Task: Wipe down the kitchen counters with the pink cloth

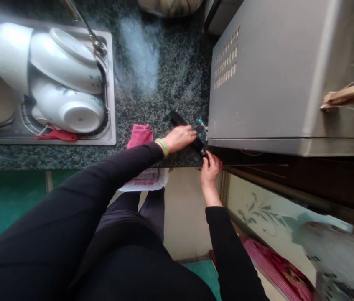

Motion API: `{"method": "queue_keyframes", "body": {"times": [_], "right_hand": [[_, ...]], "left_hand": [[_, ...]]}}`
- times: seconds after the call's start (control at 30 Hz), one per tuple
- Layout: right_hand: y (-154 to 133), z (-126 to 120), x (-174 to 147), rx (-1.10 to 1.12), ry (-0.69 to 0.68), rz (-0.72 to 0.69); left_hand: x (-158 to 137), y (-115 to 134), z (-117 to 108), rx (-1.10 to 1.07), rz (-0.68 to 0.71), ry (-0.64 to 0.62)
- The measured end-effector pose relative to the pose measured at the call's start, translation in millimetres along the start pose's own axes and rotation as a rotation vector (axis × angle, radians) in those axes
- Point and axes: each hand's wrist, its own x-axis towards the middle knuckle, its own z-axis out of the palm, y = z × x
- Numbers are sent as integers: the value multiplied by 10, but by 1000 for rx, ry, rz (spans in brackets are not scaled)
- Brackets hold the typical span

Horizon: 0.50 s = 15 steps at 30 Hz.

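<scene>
A long black knife with a dark blade and a metal band near its handle slants across the speckled counter, near the front edge. My right hand is closed around its handle end. My left hand, with a pale green band at the wrist, has its bent fingers closed over the middle of the blade. The far tip sticks out beyond my left hand. Left of that hand a folded pink cloth lies on the counter, partly behind my sleeve.
A grey metal appliance stands close on the right. At left, white bowls and a red-handled peeler fill a rack in the steel sink. A small blue-tipped item lies beside the appliance. A plastic bag hangs below the counter edge.
</scene>
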Motion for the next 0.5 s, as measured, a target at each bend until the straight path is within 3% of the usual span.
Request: {"method": "queue_keyframes", "body": {"times": [0.17,0.37,0.5], "right_hand": [[-92,-88,-320,34,-5,-17],[-98,-145,-496,4,0,-2],[-132,-252,-707,-64,-9,52]], "left_hand": [[-85,59,4,-129,-61,-9],[461,176,151,-174,-362,82],[647,281,362,-155,-381,158]]}}
